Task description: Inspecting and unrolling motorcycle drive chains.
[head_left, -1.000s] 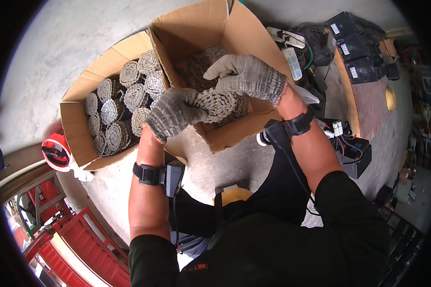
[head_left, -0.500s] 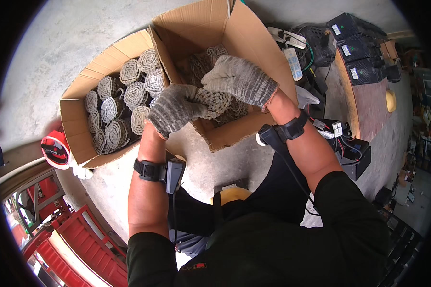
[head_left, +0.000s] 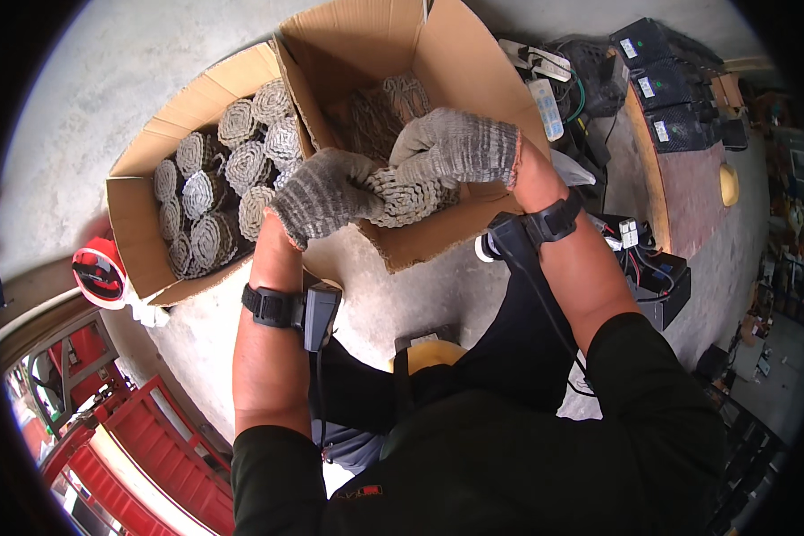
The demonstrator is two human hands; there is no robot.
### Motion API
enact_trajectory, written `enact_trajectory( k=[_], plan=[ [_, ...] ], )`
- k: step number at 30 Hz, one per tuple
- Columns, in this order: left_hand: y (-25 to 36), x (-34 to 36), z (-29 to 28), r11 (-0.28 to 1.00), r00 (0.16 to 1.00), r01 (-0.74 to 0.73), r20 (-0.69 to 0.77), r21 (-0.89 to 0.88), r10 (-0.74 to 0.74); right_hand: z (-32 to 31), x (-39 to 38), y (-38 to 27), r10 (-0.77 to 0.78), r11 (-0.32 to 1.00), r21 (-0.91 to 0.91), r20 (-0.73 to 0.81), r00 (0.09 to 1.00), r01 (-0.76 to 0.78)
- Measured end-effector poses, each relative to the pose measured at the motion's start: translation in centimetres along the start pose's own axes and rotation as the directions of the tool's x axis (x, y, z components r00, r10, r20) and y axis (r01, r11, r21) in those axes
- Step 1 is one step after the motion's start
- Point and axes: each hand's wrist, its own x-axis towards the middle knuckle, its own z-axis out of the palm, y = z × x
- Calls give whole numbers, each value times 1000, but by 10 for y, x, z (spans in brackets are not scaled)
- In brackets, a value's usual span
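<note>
Two hands in grey knitted work gloves, the left hand [head_left: 326,192] and the right hand [head_left: 451,147], are both closed around a coiled metal roller chain [head_left: 406,195], held over the front edge of an open brown cardboard box [head_left: 438,237]. Just left, a second cardboard box [head_left: 138,223] on the rough concrete floor [head_left: 80,89] is packed with tight, dull silver chain rolls [head_left: 228,174].

Two cardboard boxes sat side by side on the floor [head_left: 80,98]: the left box [head_left: 138,237] held coiled chains [head_left: 214,192], and the right box [head_left: 473,98] held loose chain [head_left: 375,116]. Batteries [head_left: 665,58] lay right.
</note>
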Motion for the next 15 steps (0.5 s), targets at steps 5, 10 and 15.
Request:
enact_trajectory(
  k=[5,10,15],
  plan=[
    [-6,10,4,996,995,57,-77,-70,-62,2,-1,4,91,995,40,-15,996,-91],
    [-21,13,18,937,808,-104,-577,-334,-116,10,6,-6,234,952,263,-286,929,-159],
    [24,15,31,951,786,13,-591,309,181,10,-2,3,41,997,72,-357,933,-16]
  ],
)
